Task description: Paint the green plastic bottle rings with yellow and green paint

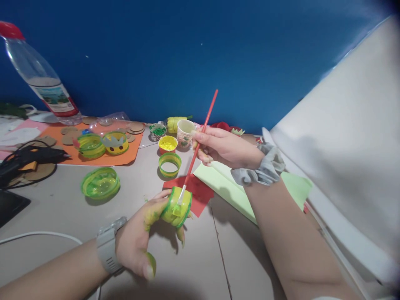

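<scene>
My right hand (pixel 218 146) pinches a red-handled paintbrush (pixel 194 156), its bristles wet with yellow-green paint and touching a yellow-and-green painted plastic ring (pixel 170 211). That ring is held on the fingers of my left hand (pixel 142 233), whose thumb sticks out apart; paint stains the thumb and fingers. Just beyond stands another painted ring (pixel 169 165). A small cup of yellow paint (pixel 168 144) and a cup of green paint (pixel 158 131) stand behind it, beside a patterned paper cup (pixel 185 132).
Left lie a green painted plastic piece (pixel 100 183), two decorated rings on orange paper (pixel 131 158), and a black glue gun (pixel 34 156). A tilted water bottle (pixel 46 83) stands by the blue wall (pixel 150 54). Red paper (pixel 201 193) and light green paper (pixel 231 191) lie under my right arm.
</scene>
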### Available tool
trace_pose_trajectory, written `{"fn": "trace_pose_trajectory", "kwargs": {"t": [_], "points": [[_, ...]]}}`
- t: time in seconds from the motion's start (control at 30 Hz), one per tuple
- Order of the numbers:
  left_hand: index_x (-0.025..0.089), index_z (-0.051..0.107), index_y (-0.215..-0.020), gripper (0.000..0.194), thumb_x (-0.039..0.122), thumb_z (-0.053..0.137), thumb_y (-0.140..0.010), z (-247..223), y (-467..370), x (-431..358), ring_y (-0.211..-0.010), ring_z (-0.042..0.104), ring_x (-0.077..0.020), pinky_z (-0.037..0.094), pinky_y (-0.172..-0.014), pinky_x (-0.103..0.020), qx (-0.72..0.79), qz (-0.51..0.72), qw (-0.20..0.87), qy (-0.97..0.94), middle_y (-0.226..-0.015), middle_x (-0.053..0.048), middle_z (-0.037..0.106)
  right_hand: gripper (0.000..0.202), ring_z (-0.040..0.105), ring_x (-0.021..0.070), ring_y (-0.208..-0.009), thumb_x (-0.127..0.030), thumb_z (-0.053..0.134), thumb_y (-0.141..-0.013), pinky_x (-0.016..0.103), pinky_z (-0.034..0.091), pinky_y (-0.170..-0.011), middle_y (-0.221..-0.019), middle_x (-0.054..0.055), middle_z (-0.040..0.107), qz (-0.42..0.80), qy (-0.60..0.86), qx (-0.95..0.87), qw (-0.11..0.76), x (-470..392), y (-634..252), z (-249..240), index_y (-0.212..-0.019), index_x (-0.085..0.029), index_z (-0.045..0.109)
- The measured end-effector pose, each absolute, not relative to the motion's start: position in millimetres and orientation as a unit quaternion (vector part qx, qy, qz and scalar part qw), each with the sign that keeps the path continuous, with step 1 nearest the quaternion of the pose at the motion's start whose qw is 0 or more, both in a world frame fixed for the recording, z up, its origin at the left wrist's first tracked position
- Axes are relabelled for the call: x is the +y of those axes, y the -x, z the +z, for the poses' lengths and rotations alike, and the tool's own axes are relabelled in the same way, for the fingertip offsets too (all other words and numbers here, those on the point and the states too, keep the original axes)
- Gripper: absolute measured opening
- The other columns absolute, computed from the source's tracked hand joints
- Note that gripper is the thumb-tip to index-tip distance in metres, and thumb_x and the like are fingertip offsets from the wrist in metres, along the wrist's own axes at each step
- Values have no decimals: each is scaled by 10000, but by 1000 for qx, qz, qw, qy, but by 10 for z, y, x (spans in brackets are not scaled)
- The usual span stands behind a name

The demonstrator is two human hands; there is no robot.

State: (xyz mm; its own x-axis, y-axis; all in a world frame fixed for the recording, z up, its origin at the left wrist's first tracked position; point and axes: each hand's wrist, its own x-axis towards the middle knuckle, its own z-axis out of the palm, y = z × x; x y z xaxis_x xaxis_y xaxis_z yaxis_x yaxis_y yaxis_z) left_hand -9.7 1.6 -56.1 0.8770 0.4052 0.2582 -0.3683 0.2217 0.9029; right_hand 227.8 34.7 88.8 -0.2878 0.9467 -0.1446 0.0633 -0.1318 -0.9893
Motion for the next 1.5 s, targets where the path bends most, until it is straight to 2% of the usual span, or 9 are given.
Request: {"fn": "trace_pose_trajectory", "kwargs": {"t": [0.13, 0.27, 0.43, 0.63, 0.77, 1.1, 1.2, 1.33, 1.5], "points": [[188, 522, -1255, 997, 644, 827, -422, -512, 69, 47, -715, 644, -246, 576, -633, -397, -23, 254, 755, -604, -886, -103, 627, 266, 473, 52, -438, -308, 477, -951, 167, 414, -443, -576, -20, 511, 596, 465, -539, 372, 359, -2278, 870, -750, -138, 515], [130, 628, -1080, 908, 698, 800, -391, -440, 25, 49, -666, 599, -211, 547, -559, -353, -23, 280, 726, -628, -867, -124, 624, 273, 458, 48, -429, -297, 476, -952, 162, 411, -445, -551, -21, 516, 604, 463, -530, 374, 372, -2278, 864, -733, -136, 504], [121, 661, -952, 855, 764, 746, -394, -390, 1, 46, -733, 579, -217, 533, -706, -435, -12, 301, 705, -642, -906, -135, 610, 292, 452, 46, -409, -316, 468, -958, 158, 412, -454, -507, -26, 519, 614, 469, -525, 358, 387, -2298, 856, -728, -139, 490], [122, 651, -1010, 899, 761, 750, -386, -365, 1, 70, -728, 574, -219, 497, -807, -474, -16, 305, 688, -658, -835, -113, 610, 277, 437, 48, -420, -356, 552, -914, 160, 380, -442, -506, -41, 507, 611, 468, -525, 364, 393, -2313, 841, -743, -159, 460], [126, 651, -1008, 884, 763, 742, -402, -344, 4, 61, -698, 568, -207, 507, -784, -442, -13, 306, 683, -663, -735, -74, 590, 297, 418, 45, -422, -371, 565, -904, 165, 372, -447, -492, -45, 488, 609, 465, -532, 360, 400, -2325, 838, -728, -157, 460], [140, 545, -1210, 1016, 792, 702, -447, -338, -7, 44, -713, 559, -205, 521, -733, -423, -6, 320, 677, -663, -914, -125, 592, 288, 435, 69, -443, -396, 572, -886, 190, 378, -463, -472, -44, 461, 596, 468, -537, 371, 419, -2397, 820, -724, -166, 509], [158, 523, -1243, 1046, 790, 711, -431, -360, -1, 57, -729, 574, -213, 509, -781, -457, -11, 316, 674, -668, -917, -111, 596, 283, 419, 67, -424, -387, 567, -890, 191, 369, -445, -462, -46, 454, 569, 489, -530, 396, 414, -2465, 875, -727, -162, 514], [150, 619, -1102, 933, 767, 740, -413, -416, 22, 56, -736, 590, -223, 531, -737, -432, -32, 291, 684, -668, -900, -113, 606, 279, 382, 50, -405, -340, 523, -920, 182, 334, -424, -474, -41, 466, 522, 507, -520, 448, 370, -2584, 1022, -704, -163, 499], [179, 536, -1250, 996, 752, 735, -460, -447, 14, 36, -863, 612, -283, 556, -690, -405, -20, 326, 689, -648, -1052, -154, 600, 282, 377, 65, -409, -276, 483, -933, 212, 328, -441, -476, -23, 455, 488, 503, -510, 498, 272, -2614, 1179, -669, -179, 495]]}}
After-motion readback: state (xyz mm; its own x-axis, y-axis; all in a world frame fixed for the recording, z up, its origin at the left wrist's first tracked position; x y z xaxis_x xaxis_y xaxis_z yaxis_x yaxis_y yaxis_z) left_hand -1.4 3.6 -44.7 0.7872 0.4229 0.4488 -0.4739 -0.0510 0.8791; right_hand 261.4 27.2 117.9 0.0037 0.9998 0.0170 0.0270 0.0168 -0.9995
